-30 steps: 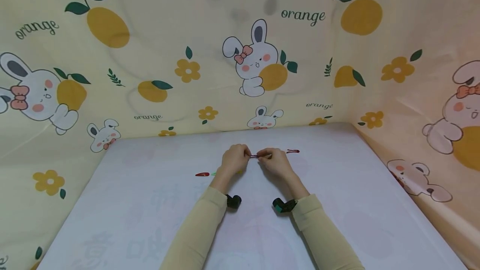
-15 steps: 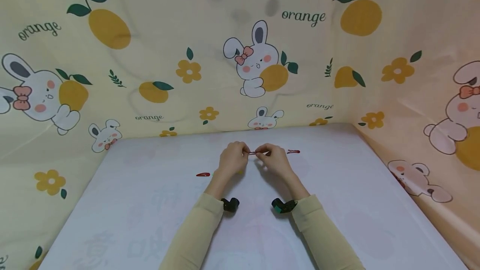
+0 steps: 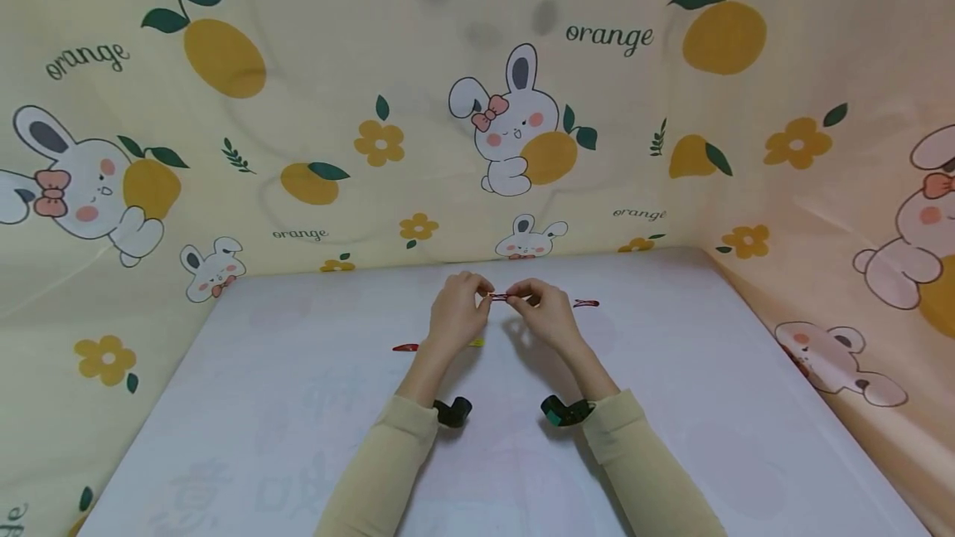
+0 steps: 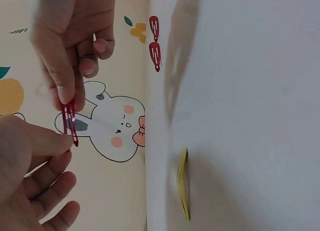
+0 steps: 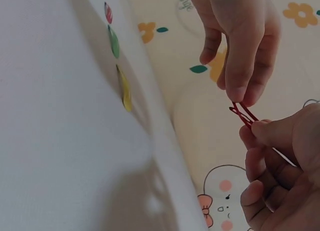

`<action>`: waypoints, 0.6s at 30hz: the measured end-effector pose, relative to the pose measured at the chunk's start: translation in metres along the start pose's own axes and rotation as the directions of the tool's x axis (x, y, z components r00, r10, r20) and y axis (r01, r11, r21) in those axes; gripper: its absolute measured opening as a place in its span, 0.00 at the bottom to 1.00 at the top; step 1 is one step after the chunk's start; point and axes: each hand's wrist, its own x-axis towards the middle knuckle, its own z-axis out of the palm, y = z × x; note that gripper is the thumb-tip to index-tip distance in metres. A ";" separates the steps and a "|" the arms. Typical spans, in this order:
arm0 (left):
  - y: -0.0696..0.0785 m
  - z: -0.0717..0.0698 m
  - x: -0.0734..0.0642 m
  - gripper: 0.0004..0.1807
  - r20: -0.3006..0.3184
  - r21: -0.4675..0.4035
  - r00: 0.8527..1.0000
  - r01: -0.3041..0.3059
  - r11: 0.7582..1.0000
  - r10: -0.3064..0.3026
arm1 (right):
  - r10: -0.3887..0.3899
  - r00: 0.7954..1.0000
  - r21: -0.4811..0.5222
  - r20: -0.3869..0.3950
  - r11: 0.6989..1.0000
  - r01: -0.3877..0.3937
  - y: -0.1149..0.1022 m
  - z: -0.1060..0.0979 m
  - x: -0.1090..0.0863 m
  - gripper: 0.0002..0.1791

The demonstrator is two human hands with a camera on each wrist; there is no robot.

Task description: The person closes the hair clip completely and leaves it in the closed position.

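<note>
A red snap hair clip is held above the table between both hands. My left hand pinches one end between thumb and finger. The other end is pinched by my right hand. In the right wrist view the clip's two metal parts stand apart and cross. The left wrist view shows the same clip with narrow slots; both its ends are partly covered by fingertips.
Two more red hair clips lie end to end at the right. Further left, a red clip, a green clip and a yellow clip form a row on the white table. A printed curtain stands behind.
Both hands have lifted the clip a little upward and to the left. More of the yellow clip shows beside the left wrist, while the green one is now covered in the head view.
</note>
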 end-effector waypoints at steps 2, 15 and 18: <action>0.000 -0.001 -0.001 0.07 -0.014 0.001 1.000 -0.003 1.000 0.003 | 0.006 1.000 0.017 0.005 1.000 -0.006 -0.003 -0.001 -0.001 0.05; -0.001 -0.002 -0.009 0.09 -0.027 -0.043 1.000 -0.002 0.999 0.001 | -0.024 1.000 0.038 0.019 0.999 0.023 -0.009 -0.004 -0.002 0.05; -0.001 -0.002 -0.010 0.09 -0.025 -0.061 1.000 0.011 0.998 -0.012 | -0.028 0.999 0.042 0.019 0.999 0.027 -0.008 -0.004 -0.002 0.05</action>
